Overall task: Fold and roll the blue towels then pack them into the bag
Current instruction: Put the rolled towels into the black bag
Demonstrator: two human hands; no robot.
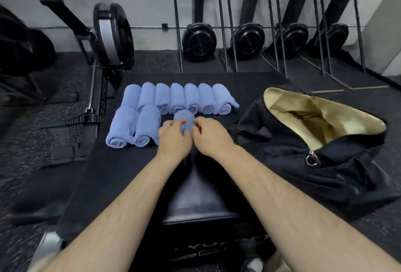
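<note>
left hand [173,139] and right hand [211,136] both gripped small rolled blue terry towel [184,120] on black mat [121,169]; nine rolled blue towels [173,98] lined behind, open black bag with tan lining [325,119] right.

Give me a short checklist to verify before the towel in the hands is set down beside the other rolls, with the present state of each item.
1. Both hands on the towel: left hand and right hand grip the towel being rolled: ok.
2. Roll is tight and finished: hidden by the fingers: cannot tell.
3. Free mat next to the front row of rolls: ok.
4. Back row of rolls lies in order: ok.
5. Bag is unzipped and open: ok.
6. Bag inside holds no towels: none visible, partly hidden: cannot tell.
</note>
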